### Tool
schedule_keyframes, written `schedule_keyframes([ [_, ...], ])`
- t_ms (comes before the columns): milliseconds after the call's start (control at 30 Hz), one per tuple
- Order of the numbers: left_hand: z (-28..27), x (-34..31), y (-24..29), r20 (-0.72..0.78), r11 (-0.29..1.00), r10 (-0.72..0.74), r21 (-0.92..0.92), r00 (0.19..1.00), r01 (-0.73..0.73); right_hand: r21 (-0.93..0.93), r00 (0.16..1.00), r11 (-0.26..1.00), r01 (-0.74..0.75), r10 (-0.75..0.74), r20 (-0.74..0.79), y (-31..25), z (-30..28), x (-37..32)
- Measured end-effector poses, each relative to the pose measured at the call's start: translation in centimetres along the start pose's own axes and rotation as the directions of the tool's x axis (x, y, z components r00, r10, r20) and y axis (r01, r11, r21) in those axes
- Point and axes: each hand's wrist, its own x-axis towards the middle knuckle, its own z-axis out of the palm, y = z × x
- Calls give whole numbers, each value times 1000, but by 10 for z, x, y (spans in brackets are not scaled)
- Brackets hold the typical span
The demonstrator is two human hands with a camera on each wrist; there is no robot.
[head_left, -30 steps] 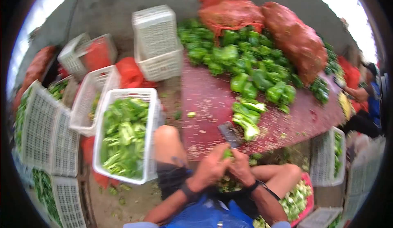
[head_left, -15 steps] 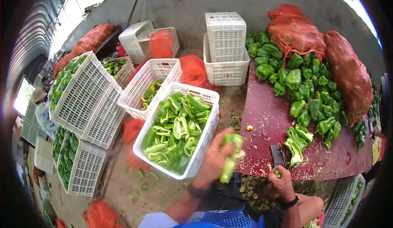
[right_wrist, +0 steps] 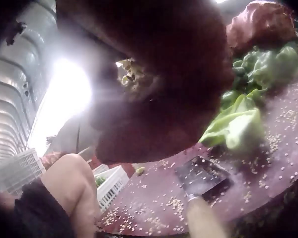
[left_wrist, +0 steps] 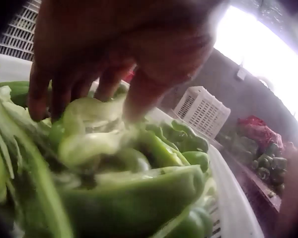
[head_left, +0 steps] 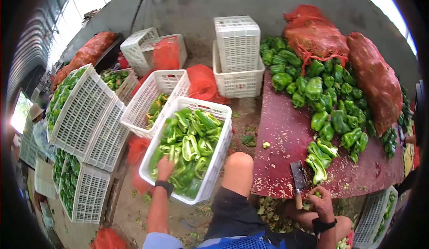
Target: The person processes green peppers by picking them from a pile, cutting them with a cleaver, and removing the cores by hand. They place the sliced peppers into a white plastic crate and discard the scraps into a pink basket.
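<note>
My left hand [head_left: 165, 167] reaches into a white crate [head_left: 147, 175] full of halved green peppers. In the left wrist view its fingers and thumb stand apart, pointing down around a pale cut pepper half [left_wrist: 92, 131] lying on the pile. At the table's front edge, my right hand [head_left: 322, 204] holds a small pepper core [right_wrist: 132, 78], its seeds showing between the curled fingers. Beside that hand a cleaver [head_left: 298, 175] lies on the red table [head_left: 281, 128], its wooden handle [head_left: 298, 200] jutting over the edge. Cut pepper halves [head_left: 318, 159] lie to the right of the blade.
Whole green peppers [head_left: 321, 88] heap at the table's back under red mesh sacks [head_left: 375, 79]. More white crates [head_left: 82, 115] are stacked at the left, and others [head_left: 237, 48] stand by the wall. My bent knee [head_left: 239, 170] rises between crate and table. Another person [head_left: 40, 124] is at far left.
My left hand has carried pepper halves leftward from the table's edge into the crate. My right hand has let go of the cleaver, now lying on the table, and keeps the core. The head view has swung left.
</note>
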Motion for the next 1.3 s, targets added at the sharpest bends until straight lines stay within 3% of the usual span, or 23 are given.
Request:
schedule_keyframes([
  [67, -6, 4, -4, -39, 998, 51, -31, 998, -53, -119, 999, 992, 35, -38, -17, 1, -5, 3],
  [133, -24, 13, 19, -253, 991, 71, -96, 965, -98, -159, 996, 984, 86, -89, -12, 16, -6, 8],
  [167, -25, 31, 18, -307, 975, 74, -179, 949, -134, -63, 999, 997, -41, 41, -4, -6, 0, 2],
  [200, -24, 48, 20, -359, 950, 75, -257, 930, -176, -44, 997, 996, -80, 80, 5, -12, 3, 1],
  [267, -21, 78, 27, -387, 948, 40, -277, 921, -158, -105, 998, 993, 54, -56, -23, 9, 4, 7],
  [300, -21, 91, 37, -410, 945, 12, -292, 912, -144, -108, 998, 992, 58, -61, -25, 5, 7, 5],
  [333, -19, 100, 45, -328, 924, 5, -361, 945, -130, 8, 999, 999, -42, 43, -21, -1, 10, 0],
  [367, -5, 118, 40, -346, 958, 8, -267, 938, -106, 122, 989, 982, -144, 146, -6, -3, 13, -2],
  [433, 12, 136, 42, -357, 981, 8, -179, 934, -77, 143, 985, 975, -168, 170, -2, 24, 8, -1],
  [500, 15, 137, 55, -347, 999, 16, 52, 938, 2, 161, 982, 969, -188, 186, 25, 28, 5, -4],
  [667, 6, 145, 41, -334, 999, 43, -1, 941, -46, 28, 984, 984, -177, 176, 42, 42, 3, -4],
  [733, -2, 146, 32, -351, 994, -12, -103, 936, -25, -95, 989, 986, -134, 140, 54, 53, 3, -1],
  [767, 0, 147, 21, -445, 993, 27, -90, 895, -74, -168, 992, 980, -102, 114, 63, 61, 2, 1],
  [800, -1, 148, 12, -448, 994, 22, -87, 894, -68, -257, 994, 965, -50, 73, 78, 72, 0, 2],
  [833, -6, 145, 9, -383, 919, -155, -395, 911, -10, -347, 995, 938, 12, 23, 96, 82, -1, 5],
  [900, -16, 141, 1, -151, 541, -380, -836, 913, 87, -513, 985, 845, 151, -86, 148, 106, -1, 10],
  [933, -20, 138, -3, -160, 544, -386, -835, 908, 84, -574, 974, 789, 220, -140, 180, 117, 0, 14],
  [1000, -37, 122, 2, -136, 230, -225, -970, 965, -83, -660, 937, 666, 348, -245, 248, 139, 0, 20],
  [1067, -52, 111, 5, -129, 189, -179, -978, 975, -94, -706, 899, 560, 434, -321, 298, 159, 2, 24],
  [1167, -72, 107, 14, -67, 45, -139, -997, 988, -62, -695, 925, 613, 376, -211, 315, 191, -7, 30],
  [1200, -79, 123, 2, 3, -83, -7, -997, 1000, 3, -676, 925, 641, 364, -164, 342, 197, -11, 29],
  [1300, -113, 163, 29, -55, -24, -65, -998, 996, -57, -720, 940, 617, 319, -108, 324, 146, 5, 24],
])
